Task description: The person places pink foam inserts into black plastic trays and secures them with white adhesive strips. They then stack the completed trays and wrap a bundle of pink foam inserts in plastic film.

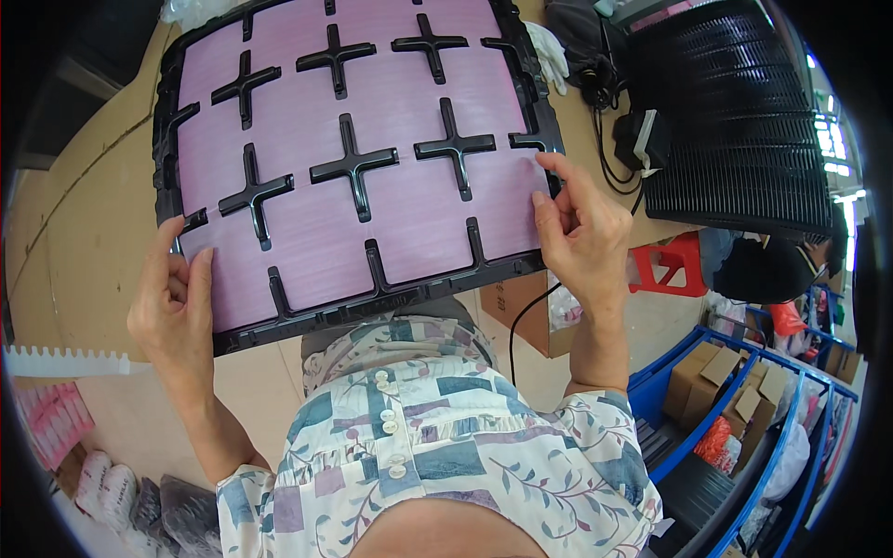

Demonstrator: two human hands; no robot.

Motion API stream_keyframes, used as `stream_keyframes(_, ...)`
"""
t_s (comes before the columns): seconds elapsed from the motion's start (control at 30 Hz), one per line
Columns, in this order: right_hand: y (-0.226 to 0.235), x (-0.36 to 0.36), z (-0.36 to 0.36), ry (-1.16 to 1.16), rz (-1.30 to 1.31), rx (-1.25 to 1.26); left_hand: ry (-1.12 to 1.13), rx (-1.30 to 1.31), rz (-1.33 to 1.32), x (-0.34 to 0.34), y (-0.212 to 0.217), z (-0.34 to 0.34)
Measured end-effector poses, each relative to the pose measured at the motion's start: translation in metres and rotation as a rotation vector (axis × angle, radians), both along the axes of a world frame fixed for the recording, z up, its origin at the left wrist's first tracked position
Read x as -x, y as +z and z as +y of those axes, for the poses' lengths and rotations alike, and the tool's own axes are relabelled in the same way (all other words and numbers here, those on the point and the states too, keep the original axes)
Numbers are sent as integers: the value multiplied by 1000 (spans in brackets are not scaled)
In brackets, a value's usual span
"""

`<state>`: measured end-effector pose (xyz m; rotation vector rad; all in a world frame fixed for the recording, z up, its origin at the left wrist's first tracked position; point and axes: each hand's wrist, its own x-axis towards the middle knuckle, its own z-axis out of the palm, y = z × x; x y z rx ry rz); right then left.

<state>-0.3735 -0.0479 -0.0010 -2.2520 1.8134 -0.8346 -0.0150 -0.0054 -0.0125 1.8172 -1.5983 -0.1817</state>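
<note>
A large black plastic tray (307,325) lies in front of me, its near edge close to my waist. Pink sheeting (307,232) covers its inside, and raised black cross-shaped ribs (353,167) stand out through it in rows. On the tray's left rim, near the front corner, my left hand (177,298) is closed, thumb over the pink sheeting and fingers at the edge. My right hand (586,228) grips the right rim in the same way, thumb and forefinger bent at the border of the sheeting. The undersides of both grips are hidden.
A brown worktable (84,223) carries the tray. Right of it stand a stack of black ribbed trays (726,121), a black adapter with cables (642,139) and a white glove (549,56). A red stool (672,265) and blue racks with cartons (702,381) are lower right.
</note>
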Motion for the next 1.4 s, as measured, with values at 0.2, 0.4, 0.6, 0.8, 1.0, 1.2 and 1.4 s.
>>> stream_keyframes(0.2, -1, -1, 0, 0, 3, 12, 11, 15, -31, 1, -2, -1)
stream_keyframes(0.4, -1, -2, 1, -11, 29, 14, 7, 5, -9, 1, -1, -1)
stream_keyframes(0.6, 1, -5, 2, -3, 109, 44, 3, 30, -39, 0, -3, -1)
stream_keyframes(0.8, 5, -6, 3, -19, 192, 28, -14, 7, -224, 4, 5, -1)
stream_keyframes(1.0, 14, 6, 11, -99, -66, -73, -68, 27, -290, 6, 10, 6)
stream_keyframes(1.2, 13, 12, 27, 301, 325, 196, -391, 1, -405, 3, 20, 32)
stream_keyframes(1.4, 3, 21, 31, 445, 359, 195, -437, -66, -505, -12, 12, 48)
